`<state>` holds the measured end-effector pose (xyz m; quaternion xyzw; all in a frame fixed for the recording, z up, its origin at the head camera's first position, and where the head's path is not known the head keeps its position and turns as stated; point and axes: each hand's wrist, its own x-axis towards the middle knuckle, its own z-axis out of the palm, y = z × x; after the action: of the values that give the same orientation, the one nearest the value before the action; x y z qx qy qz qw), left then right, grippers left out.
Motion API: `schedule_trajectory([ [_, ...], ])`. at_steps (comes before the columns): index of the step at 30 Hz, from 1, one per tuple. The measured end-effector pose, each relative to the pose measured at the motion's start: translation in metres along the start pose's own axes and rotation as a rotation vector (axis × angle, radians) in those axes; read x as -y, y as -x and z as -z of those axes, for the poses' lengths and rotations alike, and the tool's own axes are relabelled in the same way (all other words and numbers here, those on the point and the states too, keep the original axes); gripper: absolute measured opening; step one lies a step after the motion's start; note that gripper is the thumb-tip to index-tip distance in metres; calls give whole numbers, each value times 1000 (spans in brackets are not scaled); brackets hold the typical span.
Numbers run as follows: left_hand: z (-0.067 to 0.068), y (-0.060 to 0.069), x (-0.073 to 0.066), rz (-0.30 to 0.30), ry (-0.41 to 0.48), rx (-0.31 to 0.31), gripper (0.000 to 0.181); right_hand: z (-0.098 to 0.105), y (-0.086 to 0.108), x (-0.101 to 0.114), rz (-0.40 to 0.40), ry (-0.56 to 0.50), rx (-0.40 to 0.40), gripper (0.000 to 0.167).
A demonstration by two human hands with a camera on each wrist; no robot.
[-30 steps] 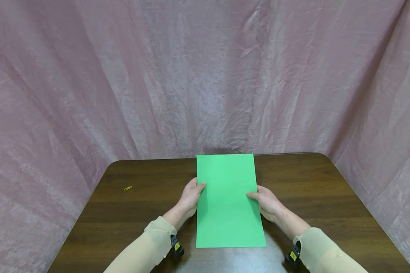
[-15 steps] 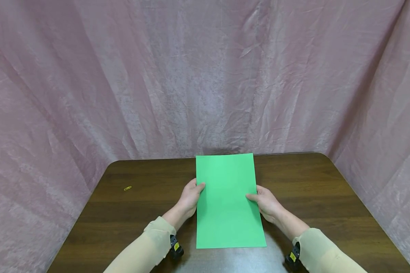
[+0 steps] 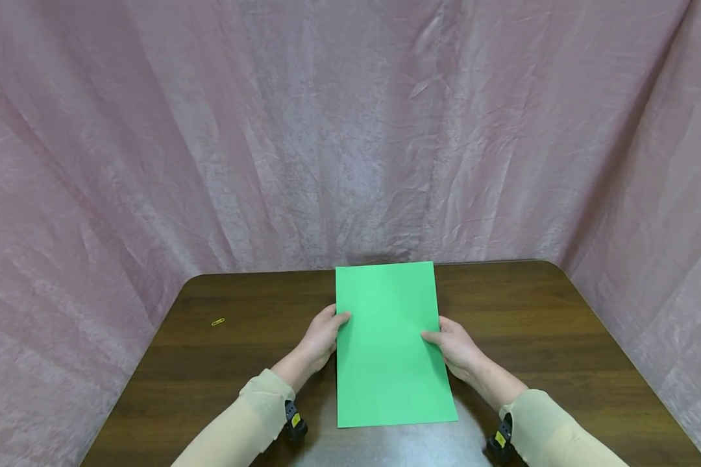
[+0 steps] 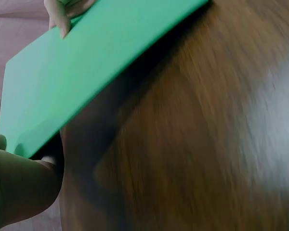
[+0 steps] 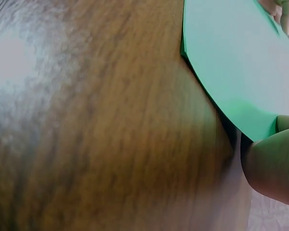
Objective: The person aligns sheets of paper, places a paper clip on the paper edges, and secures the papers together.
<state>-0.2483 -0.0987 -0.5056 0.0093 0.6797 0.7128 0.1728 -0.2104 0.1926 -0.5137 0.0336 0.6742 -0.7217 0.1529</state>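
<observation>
A plain green sheet of paper (image 3: 394, 363) is held upright-lengthwise before me in the head view, over the middle of the table. My left hand (image 3: 321, 336) grips its left edge, thumb on the front face and the other fingers mostly hidden behind. On the opposite edge, my right hand (image 3: 460, 349) pinches it the same way, a little lower. The left wrist view shows the paper (image 4: 82, 67) raised off the wood, with a dark shadow below. In the right wrist view, its near corner looks slightly layered; I cannot tell how many sheets there are.
A yellow paper clip (image 3: 218, 322) lies on the brown wooden table (image 3: 514, 305), left of my left hand. Pink curtains (image 3: 350, 130) hang behind the table and at its sides. Each wrist wears a strapped black device (image 3: 295, 423).
The paper has tilted very slightly, its near edge coming a touch closer to me. My left wrist has shifted a little left. Both hands keep their hold.
</observation>
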Motion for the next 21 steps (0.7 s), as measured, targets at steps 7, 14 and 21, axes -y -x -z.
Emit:
schedule_trajectory([
  [7,28,7,-3,-54,-93,16,58,1,-2,0,-4,3,-24,46],
  [14,69,16,-4,-168,-399,-50,56,3,-2,-1,-9,24,-38,44],
  [21,112,25,-5,-241,-836,-172,61,4,-1,-1,-5,35,-38,44],
])
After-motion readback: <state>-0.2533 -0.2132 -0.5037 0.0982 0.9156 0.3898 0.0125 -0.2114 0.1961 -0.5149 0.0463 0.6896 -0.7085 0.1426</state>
